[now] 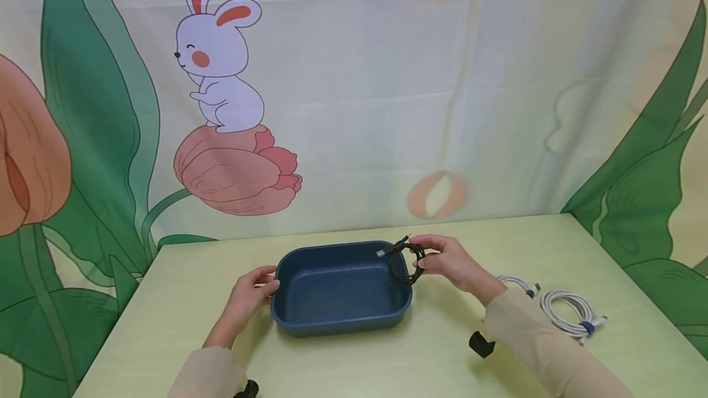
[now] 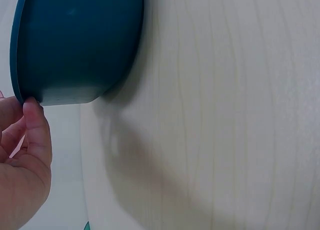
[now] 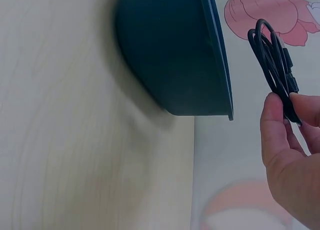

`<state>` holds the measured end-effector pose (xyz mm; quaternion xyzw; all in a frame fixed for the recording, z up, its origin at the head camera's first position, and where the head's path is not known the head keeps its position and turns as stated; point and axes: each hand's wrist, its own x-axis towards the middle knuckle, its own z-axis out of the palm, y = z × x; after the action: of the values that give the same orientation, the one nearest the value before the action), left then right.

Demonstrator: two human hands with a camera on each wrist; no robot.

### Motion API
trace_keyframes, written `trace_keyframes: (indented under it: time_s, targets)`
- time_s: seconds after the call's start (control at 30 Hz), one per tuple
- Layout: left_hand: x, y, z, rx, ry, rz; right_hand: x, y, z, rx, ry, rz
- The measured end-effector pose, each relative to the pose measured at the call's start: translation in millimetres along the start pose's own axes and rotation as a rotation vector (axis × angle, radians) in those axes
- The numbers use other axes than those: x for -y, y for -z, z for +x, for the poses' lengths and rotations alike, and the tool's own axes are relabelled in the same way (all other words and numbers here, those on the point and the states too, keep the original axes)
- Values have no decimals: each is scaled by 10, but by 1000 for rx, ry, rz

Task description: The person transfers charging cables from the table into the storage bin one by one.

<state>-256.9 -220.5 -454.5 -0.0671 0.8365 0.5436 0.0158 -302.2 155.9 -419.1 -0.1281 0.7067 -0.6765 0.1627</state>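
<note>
A dark blue rectangular basin [image 1: 343, 328] with rounded corners stands on the table, with nothing lying on its floor. At its left end, my left hand [image 1: 243, 300] pinches the rim, with the thumb against the outer wall in the left wrist view. My right hand [image 1: 450, 264] holds a coiled black USB cable [image 1: 392, 268] between thumb and fingers, above the basin's right end. The metal plug points left over the basin. In the right wrist view the coiled cable [image 3: 270, 60] stands up from the fingertips, beside the basin's rim.
To the right, partly behind my right forearm, lie a coiled white cable [image 1: 585, 308] with a purple tie and another white cable [image 1: 513, 279]. The pale wood-grain table [image 1: 210, 263] ends at a printed cloth backdrop [image 1: 354, 109]. A black wrist-worn piece [image 1: 481, 344] sits by the right sleeve.
</note>
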Motion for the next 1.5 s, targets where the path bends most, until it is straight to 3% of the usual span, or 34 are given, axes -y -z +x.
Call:
trace_keyframes:
  time_s: [1.5]
  targets:
    - [-6,0,8,-1,-7,-4,-17,-305,71,135,-27,-250]
